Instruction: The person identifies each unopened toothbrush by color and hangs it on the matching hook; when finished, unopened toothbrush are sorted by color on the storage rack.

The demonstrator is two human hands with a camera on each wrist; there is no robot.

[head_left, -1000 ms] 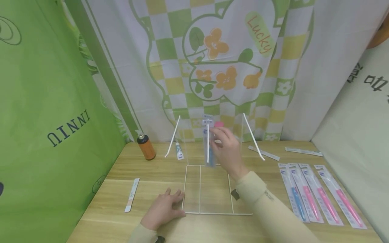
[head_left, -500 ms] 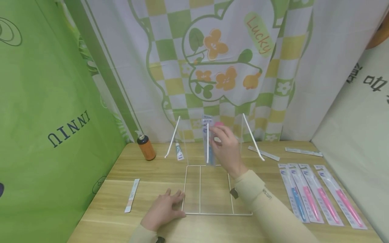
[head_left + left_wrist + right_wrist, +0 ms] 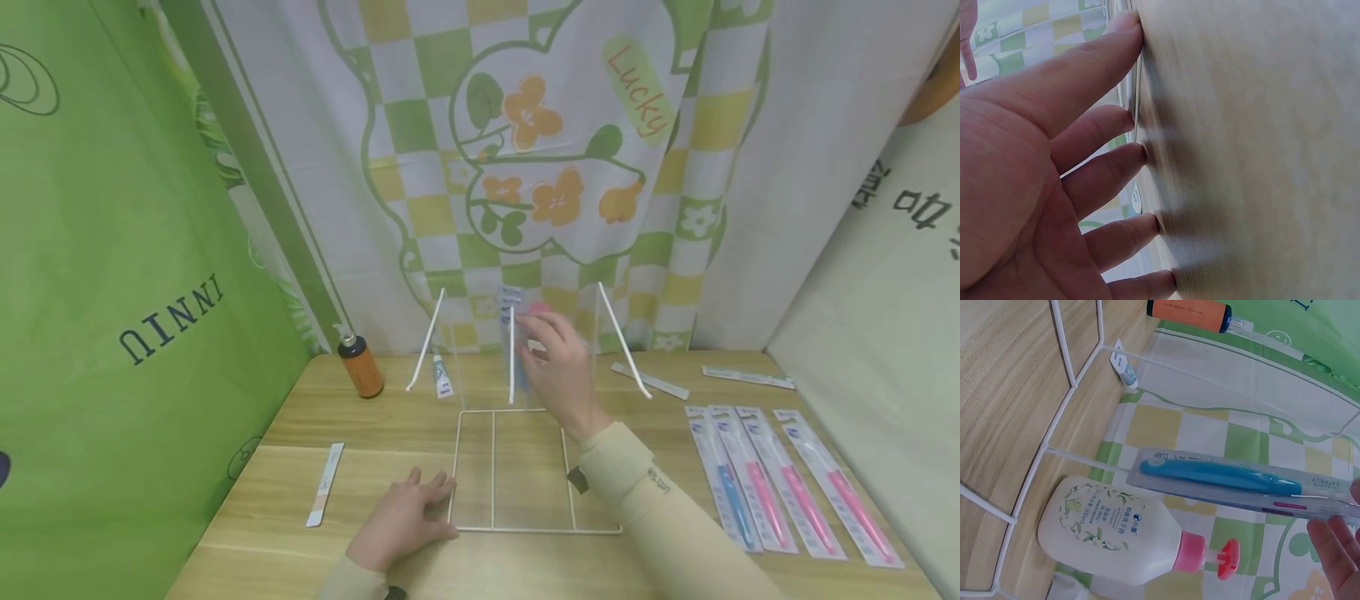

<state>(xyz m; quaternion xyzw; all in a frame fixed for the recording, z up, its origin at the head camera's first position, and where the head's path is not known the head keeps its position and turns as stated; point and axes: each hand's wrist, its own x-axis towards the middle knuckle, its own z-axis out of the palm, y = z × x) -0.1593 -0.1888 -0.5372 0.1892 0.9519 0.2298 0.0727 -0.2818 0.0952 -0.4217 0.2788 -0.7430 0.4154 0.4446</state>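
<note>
My right hand [image 3: 558,367] pinches a packaged toothbrush [image 3: 506,333] by its upper part, at the middle hook [image 3: 512,367] of a white wire rack. In the right wrist view the toothbrush package [image 3: 1222,478] shows a blue handle through clear plastic, and fingertips [image 3: 1335,550] touch its head end at the right edge. A second layer of packaging lies close along it. My left hand [image 3: 401,517] rests spread on the table beside the rack's base [image 3: 492,467], thumb at its front left corner. In the left wrist view the left fingers [image 3: 1107,178] reach the wood, loosely bent.
Packaged toothbrushes, one blue [image 3: 731,492] and several pink [image 3: 813,508], lie at the right. A white pump bottle [image 3: 1116,531] stands behind the rack. An amber bottle [image 3: 362,367], a small tube [image 3: 442,377] and narrow white packets [image 3: 326,485] surround it. Side hooks [image 3: 624,337] jut forward.
The lower end of the toothbrush package has shifted slightly back toward the curtain. Both hands stay almost where they were.
</note>
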